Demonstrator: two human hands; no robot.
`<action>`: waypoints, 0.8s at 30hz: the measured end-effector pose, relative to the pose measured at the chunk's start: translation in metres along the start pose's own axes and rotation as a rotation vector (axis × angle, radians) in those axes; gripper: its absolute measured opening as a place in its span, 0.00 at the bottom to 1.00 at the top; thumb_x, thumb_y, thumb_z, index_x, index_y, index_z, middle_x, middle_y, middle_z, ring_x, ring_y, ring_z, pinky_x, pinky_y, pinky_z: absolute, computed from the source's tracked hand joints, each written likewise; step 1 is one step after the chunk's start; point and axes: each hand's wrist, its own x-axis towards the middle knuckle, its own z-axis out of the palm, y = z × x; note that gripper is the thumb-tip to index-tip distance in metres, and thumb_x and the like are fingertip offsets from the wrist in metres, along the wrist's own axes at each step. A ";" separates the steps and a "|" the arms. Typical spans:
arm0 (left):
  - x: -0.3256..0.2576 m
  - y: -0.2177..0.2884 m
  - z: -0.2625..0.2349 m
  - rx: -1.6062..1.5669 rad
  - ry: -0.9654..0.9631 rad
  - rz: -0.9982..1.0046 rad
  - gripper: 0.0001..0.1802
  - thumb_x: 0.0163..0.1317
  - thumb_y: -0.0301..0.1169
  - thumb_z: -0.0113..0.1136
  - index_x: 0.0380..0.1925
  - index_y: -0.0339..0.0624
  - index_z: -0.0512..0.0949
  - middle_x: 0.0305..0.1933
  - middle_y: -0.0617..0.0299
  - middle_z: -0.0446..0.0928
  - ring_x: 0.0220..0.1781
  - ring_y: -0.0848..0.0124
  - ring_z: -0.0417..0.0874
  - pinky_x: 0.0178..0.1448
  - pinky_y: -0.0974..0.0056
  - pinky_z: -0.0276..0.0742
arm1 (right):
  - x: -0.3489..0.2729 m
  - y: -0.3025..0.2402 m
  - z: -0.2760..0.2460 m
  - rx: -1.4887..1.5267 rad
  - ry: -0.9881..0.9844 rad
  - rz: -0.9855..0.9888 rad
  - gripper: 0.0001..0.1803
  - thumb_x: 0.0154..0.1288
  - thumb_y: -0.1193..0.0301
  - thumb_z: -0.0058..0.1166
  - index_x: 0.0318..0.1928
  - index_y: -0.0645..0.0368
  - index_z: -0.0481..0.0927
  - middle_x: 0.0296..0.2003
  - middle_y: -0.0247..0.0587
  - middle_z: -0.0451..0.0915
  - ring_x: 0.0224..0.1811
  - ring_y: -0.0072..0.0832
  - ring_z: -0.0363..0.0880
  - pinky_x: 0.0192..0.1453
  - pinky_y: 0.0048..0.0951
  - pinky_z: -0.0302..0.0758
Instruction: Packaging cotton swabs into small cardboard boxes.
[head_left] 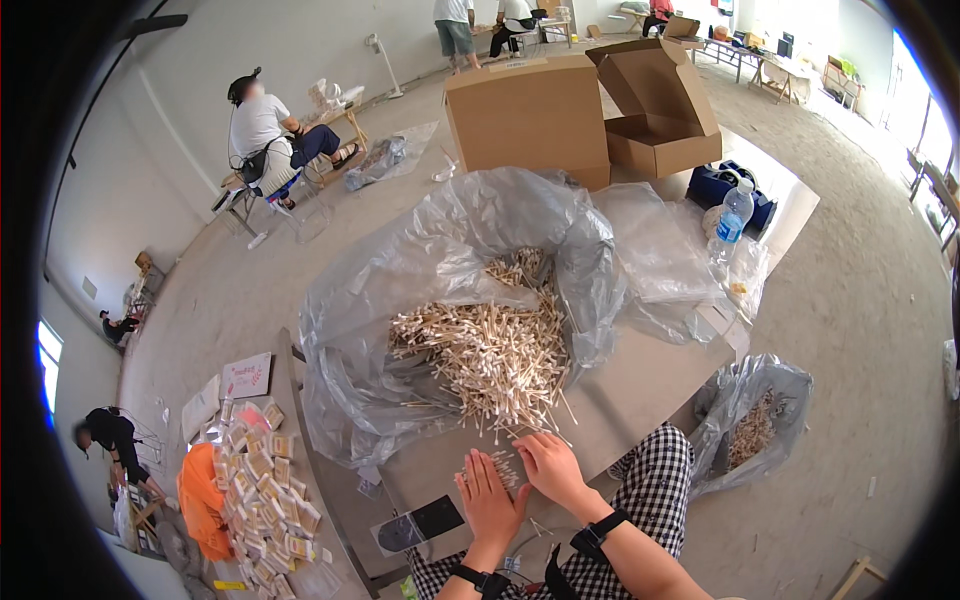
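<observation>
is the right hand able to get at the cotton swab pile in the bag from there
Most likely yes: the right hand is just short of the cotton swab pile, whose near edge spills toward it, and the grey plastic bag seems to leave that side open.

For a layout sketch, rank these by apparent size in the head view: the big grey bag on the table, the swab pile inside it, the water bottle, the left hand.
1. Grey bag
2. Swab pile
3. Left hand and water bottle: too close to rank

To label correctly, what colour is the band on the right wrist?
The band is black; see the head view.
</observation>
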 end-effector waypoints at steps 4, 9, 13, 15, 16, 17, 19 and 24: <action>0.000 -0.002 0.002 0.031 0.025 -0.004 0.53 0.67 0.63 0.50 0.71 0.22 0.56 0.77 0.34 0.54 0.81 0.46 0.51 0.81 0.40 0.42 | 0.001 0.001 0.002 0.002 0.012 -0.015 0.06 0.65 0.75 0.56 0.42 0.56 0.81 0.34 0.41 0.82 0.40 0.42 0.81 0.45 0.40 0.78; -0.003 -0.001 -0.003 -0.117 0.100 -0.013 0.50 0.66 0.54 0.59 0.72 0.24 0.53 0.78 0.34 0.53 0.81 0.41 0.50 0.81 0.40 0.41 | 0.001 0.001 0.002 0.005 0.019 -0.018 0.06 0.65 0.75 0.56 0.42 0.56 0.81 0.34 0.41 0.82 0.40 0.42 0.81 0.46 0.41 0.78; -0.026 -0.016 -0.027 -0.342 0.277 -0.007 0.43 0.63 0.41 0.66 0.70 0.28 0.57 0.75 0.34 0.57 0.77 0.39 0.55 0.79 0.42 0.49 | -0.001 0.004 0.004 0.044 0.018 -0.027 0.06 0.65 0.75 0.55 0.41 0.56 0.81 0.34 0.41 0.82 0.40 0.42 0.81 0.47 0.41 0.77; -0.048 -0.031 -0.061 -0.450 0.219 -0.076 0.31 0.59 0.30 0.65 0.61 0.33 0.68 0.67 0.40 0.67 0.69 0.45 0.68 0.72 0.47 0.64 | -0.003 0.005 0.002 0.060 0.017 -0.026 0.06 0.65 0.75 0.55 0.41 0.56 0.81 0.35 0.41 0.82 0.40 0.42 0.81 0.47 0.42 0.77; -0.063 -0.045 -0.075 -0.480 0.095 -0.165 0.26 0.58 0.27 0.65 0.57 0.35 0.70 0.64 0.43 0.70 0.66 0.48 0.72 0.68 0.50 0.68 | -0.003 0.005 0.000 0.046 0.007 -0.019 0.06 0.64 0.76 0.55 0.42 0.56 0.81 0.34 0.41 0.81 0.40 0.42 0.81 0.47 0.41 0.77; -0.080 -0.059 -0.091 -0.502 -0.023 -0.261 0.22 0.57 0.25 0.64 0.53 0.36 0.73 0.60 0.47 0.73 0.63 0.50 0.76 0.65 0.52 0.73 | -0.003 0.003 0.001 0.039 -0.008 -0.018 0.07 0.63 0.77 0.55 0.42 0.56 0.81 0.33 0.41 0.81 0.40 0.41 0.80 0.47 0.40 0.77; -0.111 -0.069 -0.122 -0.315 -0.090 -0.242 0.14 0.65 0.29 0.63 0.48 0.41 0.73 0.46 0.48 0.74 0.44 0.53 0.80 0.51 0.51 0.78 | -0.002 0.005 0.000 0.029 -0.004 -0.012 0.07 0.64 0.76 0.55 0.42 0.56 0.81 0.34 0.41 0.81 0.40 0.42 0.80 0.47 0.41 0.77; -0.184 -0.101 -0.137 -0.046 -0.298 -0.368 0.17 0.62 0.26 0.63 0.50 0.37 0.73 0.44 0.49 0.76 0.41 0.52 0.80 0.46 0.52 0.78 | -0.004 0.004 -0.003 0.011 -0.001 -0.021 0.06 0.65 0.75 0.55 0.41 0.56 0.81 0.34 0.40 0.81 0.40 0.42 0.80 0.47 0.40 0.78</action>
